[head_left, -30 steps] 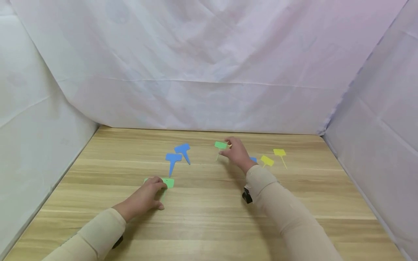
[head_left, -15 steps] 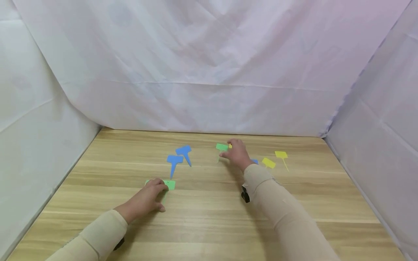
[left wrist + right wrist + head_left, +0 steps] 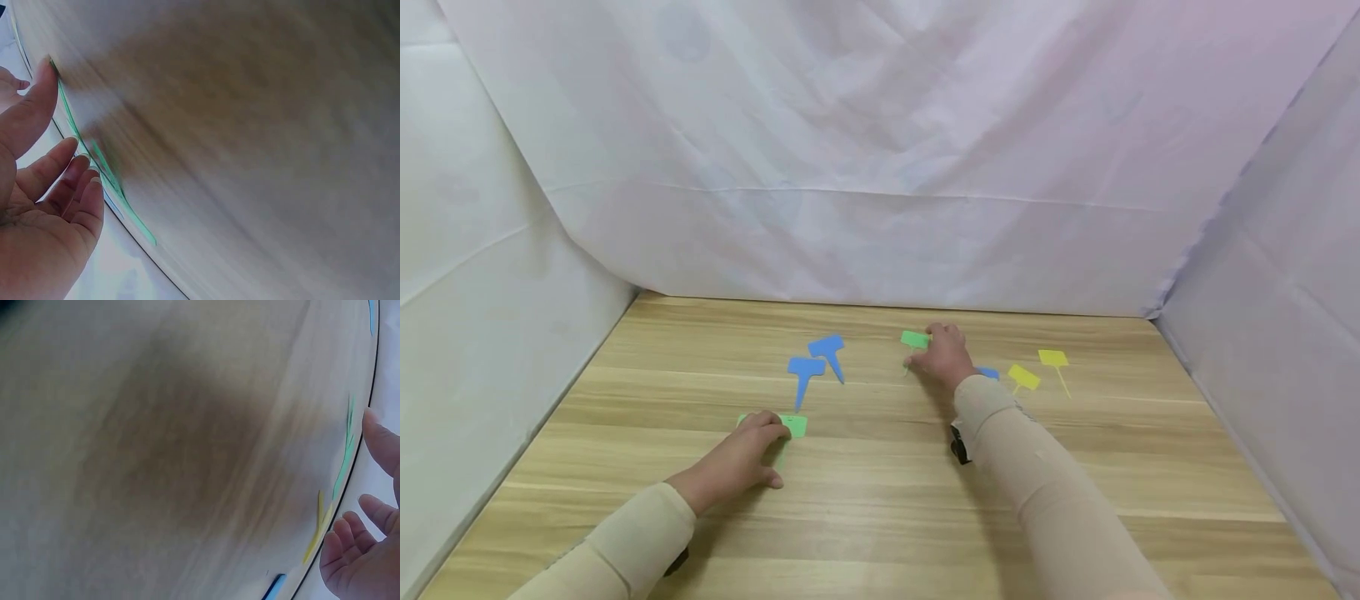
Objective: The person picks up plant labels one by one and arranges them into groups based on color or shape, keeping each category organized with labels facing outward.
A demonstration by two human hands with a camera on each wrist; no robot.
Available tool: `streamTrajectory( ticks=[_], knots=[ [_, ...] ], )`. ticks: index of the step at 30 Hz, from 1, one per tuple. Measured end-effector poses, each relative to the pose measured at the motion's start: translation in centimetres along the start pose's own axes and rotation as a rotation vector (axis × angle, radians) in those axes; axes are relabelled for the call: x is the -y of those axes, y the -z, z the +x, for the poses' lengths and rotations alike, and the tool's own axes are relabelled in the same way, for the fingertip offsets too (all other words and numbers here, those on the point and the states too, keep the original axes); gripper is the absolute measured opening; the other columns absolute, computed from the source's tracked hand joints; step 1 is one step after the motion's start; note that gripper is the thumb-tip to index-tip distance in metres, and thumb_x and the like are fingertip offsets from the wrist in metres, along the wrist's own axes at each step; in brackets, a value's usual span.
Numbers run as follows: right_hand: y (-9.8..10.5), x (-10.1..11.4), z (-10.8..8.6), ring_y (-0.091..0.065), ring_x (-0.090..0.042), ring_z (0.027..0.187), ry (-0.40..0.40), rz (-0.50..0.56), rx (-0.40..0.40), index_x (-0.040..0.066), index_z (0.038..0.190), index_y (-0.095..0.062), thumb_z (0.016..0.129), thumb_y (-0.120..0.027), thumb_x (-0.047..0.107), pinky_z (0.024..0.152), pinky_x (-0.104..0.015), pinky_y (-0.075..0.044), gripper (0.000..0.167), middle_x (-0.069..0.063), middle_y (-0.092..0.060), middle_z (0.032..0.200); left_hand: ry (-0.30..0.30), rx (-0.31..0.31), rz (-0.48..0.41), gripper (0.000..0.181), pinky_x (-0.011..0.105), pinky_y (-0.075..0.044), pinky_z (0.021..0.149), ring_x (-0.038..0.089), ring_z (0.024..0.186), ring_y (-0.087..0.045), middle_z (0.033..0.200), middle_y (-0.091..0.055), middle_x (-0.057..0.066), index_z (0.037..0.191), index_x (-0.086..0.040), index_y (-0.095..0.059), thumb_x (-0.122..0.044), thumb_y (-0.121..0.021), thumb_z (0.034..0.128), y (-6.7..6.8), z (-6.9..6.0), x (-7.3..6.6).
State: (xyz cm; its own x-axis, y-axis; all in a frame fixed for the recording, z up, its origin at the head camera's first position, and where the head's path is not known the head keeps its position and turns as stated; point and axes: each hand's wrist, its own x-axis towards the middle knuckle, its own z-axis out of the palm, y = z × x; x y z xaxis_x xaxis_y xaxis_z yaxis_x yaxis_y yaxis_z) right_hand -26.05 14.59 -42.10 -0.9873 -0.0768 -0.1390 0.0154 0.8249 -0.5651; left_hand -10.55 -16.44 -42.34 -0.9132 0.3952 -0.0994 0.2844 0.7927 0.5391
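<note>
In the head view my left hand [image 3: 741, 454] is over a pair of green T-shaped plant labels [image 3: 793, 427] lying on the table. Its thumb and fingers are apart; in the left wrist view the thumb tip is at one end of a thin green label [image 3: 140, 226]. My right hand [image 3: 946, 357] reaches forward beside another green plant label [image 3: 915, 339], with a gap between thumb and fingers. It mostly hides a yellow label, which the right wrist view shows as a yellow strip [image 3: 310, 542] near the fingertips. Neither hand visibly grips anything.
Two blue plant labels [image 3: 807, 367] lie left of centre. Right of the right hand are a partly hidden blue label [image 3: 988, 372], a tilted yellow label [image 3: 1024, 377] and another yellow label [image 3: 1053, 357]. White cloth [image 3: 880, 167] hangs behind the wooden table [image 3: 880, 517] and along both sides.
The right hand's fingers have shifted slightly at the green label, covering more of the yellow one. The left hand and the labels stay in place while the head view shifts slightly.
</note>
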Motion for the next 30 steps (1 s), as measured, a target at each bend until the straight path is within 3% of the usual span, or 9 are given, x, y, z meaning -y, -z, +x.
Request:
streamTrajectory(
  ticks=[14, 30],
  knots=[
    [-0.82, 0.15, 0.19, -0.038, -0.031, 0.119, -0.064, -0.054, -0.011, 0.004, 0.139, -0.043, 0.083, -0.077, 0.03, 0.096, -0.043, -0.042, 0.071, -0.017, -0.041, 0.13, 0.016, 0.004, 0.002, 0.059, 0.043, -0.045, 0.095, 0.029, 0.11, -0.05, 0.114, -0.054, 0.009, 0.115, 0.005, -0.062, -0.013, -0.087, 0.0642, 0.03, -0.57, -0.38],
    [-0.13, 0.11, 0.75, -0.03, -0.034, 0.119, -0.112, -0.015, 0.067, 0.001, 0.134, -0.047, 0.08, -0.08, 0.03, 0.095, -0.044, -0.039, 0.07, -0.018, -0.033, 0.131, 0.027, 0.012, -0.014, 0.058, 0.041, -0.045, 0.094, 0.025, 0.109, -0.048, 0.114, -0.053, 0.007, 0.116, 0.004, -0.062, -0.013, -0.086, 0.0662, 0.07, -1.04, -0.93]
  ],
)
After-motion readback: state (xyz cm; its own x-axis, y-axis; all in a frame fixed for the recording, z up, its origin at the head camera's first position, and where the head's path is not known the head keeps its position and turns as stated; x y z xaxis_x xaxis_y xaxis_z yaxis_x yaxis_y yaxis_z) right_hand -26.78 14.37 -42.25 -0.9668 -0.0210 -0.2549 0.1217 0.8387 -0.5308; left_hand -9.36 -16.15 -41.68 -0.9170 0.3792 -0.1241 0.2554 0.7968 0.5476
